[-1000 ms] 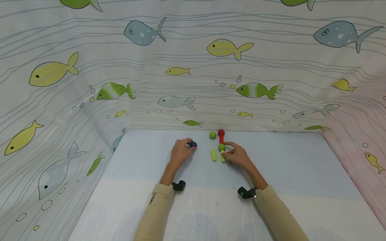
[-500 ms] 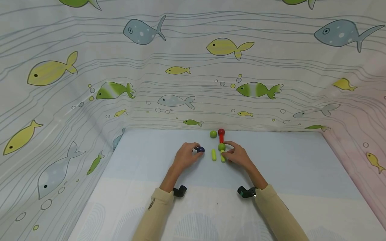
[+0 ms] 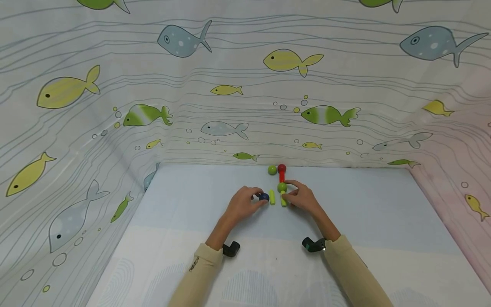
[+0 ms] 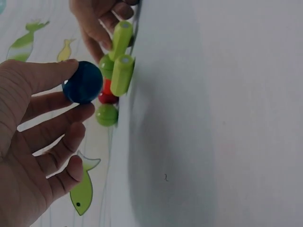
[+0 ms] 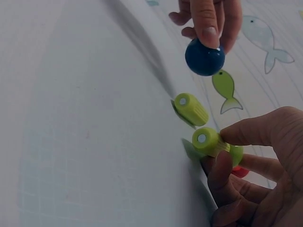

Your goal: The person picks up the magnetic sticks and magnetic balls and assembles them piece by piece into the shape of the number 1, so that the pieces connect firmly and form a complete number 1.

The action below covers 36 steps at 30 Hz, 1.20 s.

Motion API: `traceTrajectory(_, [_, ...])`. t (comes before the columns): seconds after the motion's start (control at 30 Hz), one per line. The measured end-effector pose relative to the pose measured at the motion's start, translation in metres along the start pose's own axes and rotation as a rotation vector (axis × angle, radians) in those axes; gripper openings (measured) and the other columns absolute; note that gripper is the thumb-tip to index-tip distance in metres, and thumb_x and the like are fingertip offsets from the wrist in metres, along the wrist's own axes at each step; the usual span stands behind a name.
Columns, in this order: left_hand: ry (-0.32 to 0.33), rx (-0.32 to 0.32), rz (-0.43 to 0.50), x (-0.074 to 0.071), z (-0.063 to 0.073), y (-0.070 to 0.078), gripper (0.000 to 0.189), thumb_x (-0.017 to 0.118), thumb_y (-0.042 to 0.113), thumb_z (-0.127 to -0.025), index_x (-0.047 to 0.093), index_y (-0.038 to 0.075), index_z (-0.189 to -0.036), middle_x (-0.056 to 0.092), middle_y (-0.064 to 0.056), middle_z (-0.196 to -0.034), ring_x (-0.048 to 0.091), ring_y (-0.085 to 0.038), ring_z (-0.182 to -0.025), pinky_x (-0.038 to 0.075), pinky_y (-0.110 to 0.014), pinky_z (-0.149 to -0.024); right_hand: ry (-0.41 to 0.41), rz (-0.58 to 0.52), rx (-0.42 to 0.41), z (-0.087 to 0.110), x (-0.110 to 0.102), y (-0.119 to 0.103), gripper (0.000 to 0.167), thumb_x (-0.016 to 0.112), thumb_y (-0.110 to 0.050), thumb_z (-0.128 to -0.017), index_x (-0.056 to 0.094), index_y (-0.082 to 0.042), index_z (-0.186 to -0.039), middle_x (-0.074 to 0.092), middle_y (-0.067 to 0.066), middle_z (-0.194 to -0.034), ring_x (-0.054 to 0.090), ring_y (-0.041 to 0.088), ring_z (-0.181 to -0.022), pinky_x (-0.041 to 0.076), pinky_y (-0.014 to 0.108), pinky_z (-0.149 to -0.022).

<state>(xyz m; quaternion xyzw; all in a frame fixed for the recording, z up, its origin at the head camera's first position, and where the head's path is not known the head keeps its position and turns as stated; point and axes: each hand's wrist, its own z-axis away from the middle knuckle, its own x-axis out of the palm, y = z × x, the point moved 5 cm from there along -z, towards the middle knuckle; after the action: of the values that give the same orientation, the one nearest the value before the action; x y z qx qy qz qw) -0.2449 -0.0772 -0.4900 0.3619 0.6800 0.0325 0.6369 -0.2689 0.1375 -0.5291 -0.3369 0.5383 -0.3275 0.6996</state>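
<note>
Between thumb and fingers, my left hand [image 3: 242,204] pinches a dark blue ball [image 4: 83,82], just left of a loose yellow-green stick [image 3: 272,197]. My right hand [image 3: 303,198] pinches a second yellow-green stick [image 5: 208,141] with a pale metallic disc at its end. That stick lines up with a green ball [image 3: 281,187], then a red stick [image 3: 281,176] and a red ball [image 3: 281,168], forming one row that points away from me. Another green ball [image 3: 272,170] lies left of the red one. In the right wrist view, fingers partly hide the row.
A pale blue and white cloth covers the table [image 3: 360,204]. Behind it rises a fish-patterned curtain [image 3: 245,115], which also lines both sides. A small black camera sits on each wrist.
My left hand has carried the blue ball rightward and nearer to me, up beside the loose stick. My right hand stays in place on its stick.
</note>
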Motion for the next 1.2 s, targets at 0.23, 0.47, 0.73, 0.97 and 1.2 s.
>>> traceTrajectory(0.23, [-0.038, 0.039, 0.053, 0.006, 0.002, 0.008, 0.030, 0.074, 0.035, -0.090, 0.071, 0.017, -0.114, 0.069, 0.004, -0.100, 0.060, -0.018, -0.089, 0.047, -0.026, -0.073, 0.002, -0.004, -0.004, 0.000, 0.000, 0.000, 0.059, 0.072, -0.028, -0.089, 0.051, -0.017, -0.142, 0.070, 0.009, -0.093, 0.063, 0.019, -0.072, 0.051, 0.033, -0.066])
traceTrajectory(0.47, [-0.054, 0.080, 0.058, 0.016, -0.001, 0.016, 0.028, 0.075, 0.036, -0.089, 0.072, 0.017, -0.110, 0.070, 0.005, -0.097, 0.060, -0.015, -0.085, 0.046, -0.024, -0.072, 0.001, -0.001, -0.019, 0.000, 0.000, -0.001, 0.059, 0.072, -0.027, -0.089, 0.050, -0.016, -0.143, 0.070, 0.009, -0.093, 0.063, 0.019, -0.072, 0.050, 0.033, -0.066])
traceTrajectory(0.73, [-0.099, 0.110, 0.046, 0.029, -0.002, 0.027, 0.027, 0.075, 0.034, -0.089, 0.073, 0.016, -0.109, 0.070, 0.006, -0.095, 0.058, -0.013, -0.082, 0.044, -0.022, -0.069, -0.001, -0.010, -0.039, 0.001, -0.001, -0.002, 0.058, 0.071, -0.026, -0.089, 0.051, -0.015, -0.142, 0.071, 0.007, -0.088, 0.063, 0.019, -0.068, 0.049, 0.032, -0.065])
traceTrajectory(0.97, [-0.126, 0.121, 0.017, 0.039, -0.003, 0.036, 0.028, 0.075, 0.036, -0.089, 0.072, 0.018, -0.109, 0.070, 0.007, -0.095, 0.053, -0.007, -0.081, 0.043, -0.020, -0.069, -0.011, -0.020, -0.039, 0.002, -0.001, -0.002, 0.058, 0.071, -0.026, -0.090, 0.050, -0.013, -0.142, 0.072, 0.006, -0.086, 0.063, 0.019, -0.066, 0.048, 0.031, -0.065])
traceTrajectory(1.2, [-0.126, 0.125, -0.018, 0.045, -0.006, 0.036, 0.028, 0.075, 0.036, -0.089, 0.072, 0.017, -0.111, 0.069, 0.008, -0.095, 0.054, -0.006, -0.084, 0.044, -0.020, -0.071, -0.004, -0.022, -0.038, 0.002, -0.001, -0.003, 0.057, 0.071, -0.026, -0.090, 0.050, -0.014, -0.142, 0.072, 0.006, -0.087, 0.064, 0.018, -0.065, 0.048, 0.031, -0.065])
